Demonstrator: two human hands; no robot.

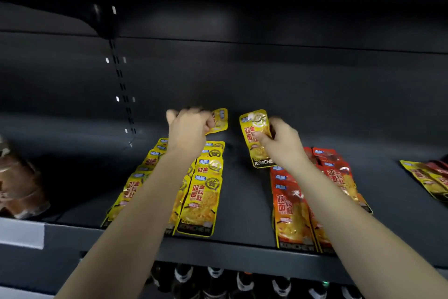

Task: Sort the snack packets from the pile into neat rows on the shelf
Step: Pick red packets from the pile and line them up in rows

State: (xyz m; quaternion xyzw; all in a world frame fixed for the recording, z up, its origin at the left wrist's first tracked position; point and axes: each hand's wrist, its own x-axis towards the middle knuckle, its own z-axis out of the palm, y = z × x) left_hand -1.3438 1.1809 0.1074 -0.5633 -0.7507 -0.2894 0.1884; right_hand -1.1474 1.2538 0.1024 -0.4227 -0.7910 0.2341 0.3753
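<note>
While both bare arms are stretched over the dark grey metal shelf (242, 201), one small yellow foil snack packet is gripped in each hand. The left hand (191, 126) is curled round the first yellow packet (219, 120), which sticks out of the fist toward three o'clock, above the far end of two overlapping yellow rows (201, 196). The second yellow packet (254, 133) is pinched upright by the right hand (282, 139), over the gap between those rows and two red-orange foil rows (293, 211) at four o'clock. The unsorted pile (426, 180) is seen at the three o'clock edge, and a brown wrapped package (19, 184) at nine o'clock.

Because the forearms pass low over the shingled foil, the rows could be dragged askew. The front packets are judged close to the shelf lip and might be slid off. The second packet could be released onto the red rows, so that colours are mixed.
</note>
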